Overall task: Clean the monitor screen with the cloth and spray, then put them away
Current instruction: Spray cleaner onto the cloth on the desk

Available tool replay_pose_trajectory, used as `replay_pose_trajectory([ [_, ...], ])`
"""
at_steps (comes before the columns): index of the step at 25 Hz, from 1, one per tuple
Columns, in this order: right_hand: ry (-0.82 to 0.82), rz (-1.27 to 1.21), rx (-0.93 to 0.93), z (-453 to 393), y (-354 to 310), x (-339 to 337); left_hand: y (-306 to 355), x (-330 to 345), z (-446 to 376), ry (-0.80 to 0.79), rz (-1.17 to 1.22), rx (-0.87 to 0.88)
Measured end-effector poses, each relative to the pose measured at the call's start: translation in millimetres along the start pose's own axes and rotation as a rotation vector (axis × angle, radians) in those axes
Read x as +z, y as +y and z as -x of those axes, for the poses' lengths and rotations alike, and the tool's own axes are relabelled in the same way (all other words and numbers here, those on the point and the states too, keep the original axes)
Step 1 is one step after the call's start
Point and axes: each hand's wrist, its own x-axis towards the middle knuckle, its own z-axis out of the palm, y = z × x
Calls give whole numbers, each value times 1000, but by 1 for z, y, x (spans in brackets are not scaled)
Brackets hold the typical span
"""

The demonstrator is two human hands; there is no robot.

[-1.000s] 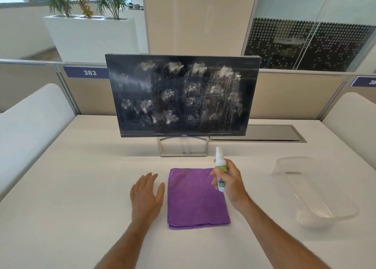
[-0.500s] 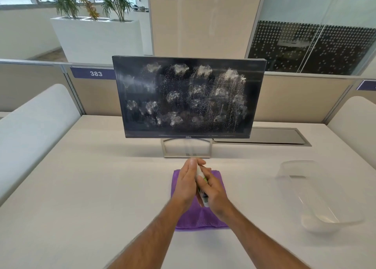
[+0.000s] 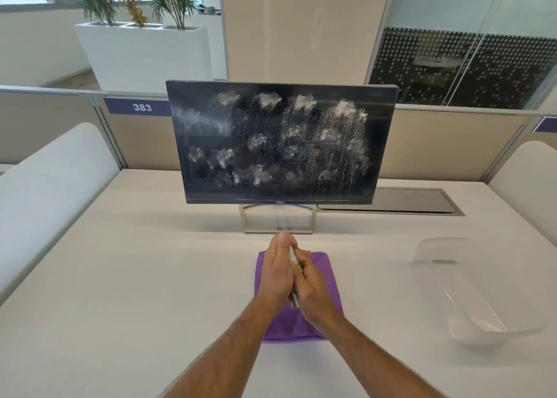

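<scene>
dell monitor [image 3: 280, 144] on worktop [image 3: 120, 277], screen mottled with white spray patches, both hands over folded purple cloth [image 3: 328, 277], right hand [image 3: 316, 292] gripping small spray bottle [image 3: 294, 259], left hand [image 3: 275, 272] curled around its top, clear plastic tub [image 3: 482, 307] at right

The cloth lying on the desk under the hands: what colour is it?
Purple: the cloth shows plainly in the head view.

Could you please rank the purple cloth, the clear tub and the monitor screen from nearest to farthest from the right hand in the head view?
From the right hand:
1. Purple cloth, directly beneath it.
2. Clear tub, off to the right on the desk.
3. Monitor screen, upright at the back, smeared.
</scene>
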Motion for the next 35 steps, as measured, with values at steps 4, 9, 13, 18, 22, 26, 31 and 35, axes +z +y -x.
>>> replay_pose_trajectory([
  [4,-3,-1,-32,-1,0,2,0,-4,-6,-1,54,-19],
  [9,-6,29,8,-5,-1,-1,0,-16,-17,-15,99,0],
  [13,29,20,73,-10,4,-12,8,-50,-42,73,17,79],
  [18,115,65,67,-13,3,-20,8,-134,-71,201,-562,107],
  [22,171,78,44,-20,10,-28,5,-202,-72,287,-1042,-60],
  [26,185,207,-19,-20,9,-32,-1,-239,-62,311,-1294,-73],
  [31,208,414,-70,-20,16,-40,-10,-259,-56,305,-1375,-125],
  [35,178,611,-22,-19,20,-49,-13,-258,-56,301,-1404,-137],
])
